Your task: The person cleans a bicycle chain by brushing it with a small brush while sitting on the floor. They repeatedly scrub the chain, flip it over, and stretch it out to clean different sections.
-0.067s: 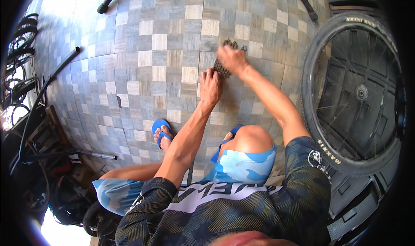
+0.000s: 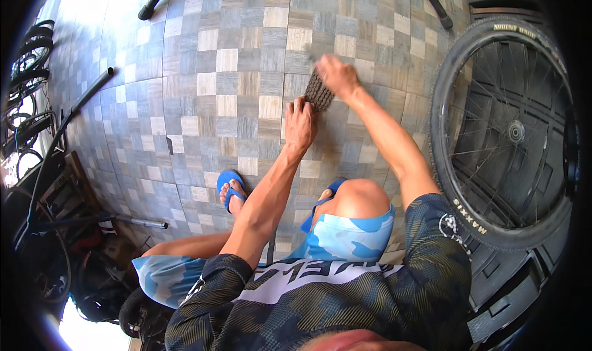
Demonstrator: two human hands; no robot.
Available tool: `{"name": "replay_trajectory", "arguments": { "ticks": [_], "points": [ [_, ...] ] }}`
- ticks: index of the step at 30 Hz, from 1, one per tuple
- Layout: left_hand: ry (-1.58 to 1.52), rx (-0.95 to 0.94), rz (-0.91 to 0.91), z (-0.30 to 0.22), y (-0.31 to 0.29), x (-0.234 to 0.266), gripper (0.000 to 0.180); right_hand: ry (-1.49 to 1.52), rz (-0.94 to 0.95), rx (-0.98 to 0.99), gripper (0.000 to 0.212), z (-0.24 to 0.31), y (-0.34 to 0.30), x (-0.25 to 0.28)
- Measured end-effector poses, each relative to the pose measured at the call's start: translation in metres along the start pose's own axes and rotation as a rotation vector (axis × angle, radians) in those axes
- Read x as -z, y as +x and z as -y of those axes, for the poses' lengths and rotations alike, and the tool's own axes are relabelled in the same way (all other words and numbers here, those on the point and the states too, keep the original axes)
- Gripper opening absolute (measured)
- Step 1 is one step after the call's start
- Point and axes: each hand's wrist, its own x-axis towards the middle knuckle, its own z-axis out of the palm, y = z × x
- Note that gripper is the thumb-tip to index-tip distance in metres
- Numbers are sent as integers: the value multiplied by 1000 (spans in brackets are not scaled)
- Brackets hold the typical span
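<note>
- We have both hands on or at one dark ribbed part, just above the checkered floor, ahead of our knees; contact with the floor is unclear.
- Left hand: fingers bent, pinching the part's lower-left end.
- Right hand: fingers curled at the part's upper end, slightly blurred. We can't tell whether its grip is pinching the part or something hidden under the palm.
- Part is tilted, top end leaning left, rows of small links or teeth along it; we can't tell chain from sprockets.
- Wheel stands well to our right, before dark panels.
- Black tube to our left, well apart from the hands.
- Blue flip-flop on our left foot, flat on the floor.
</note>
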Motion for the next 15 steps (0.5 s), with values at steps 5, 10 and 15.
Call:
{"name": "replay_trajectory", "arguments": {
  "ticks": [5, 10, 15],
  "points": [
    [25, -5, -16, 0, 5, 1, 24, -10, -42, 32, 36, 31, 6, -2],
    [-13, 7, 15, -7, 8, 2, 30, -76, -272, 32, 35, -21, 20, 8],
    [48, 4, 6, 2, 4, 2, 31, -71, -10, 101, 33, 28, -7, -8]
  ]
}}
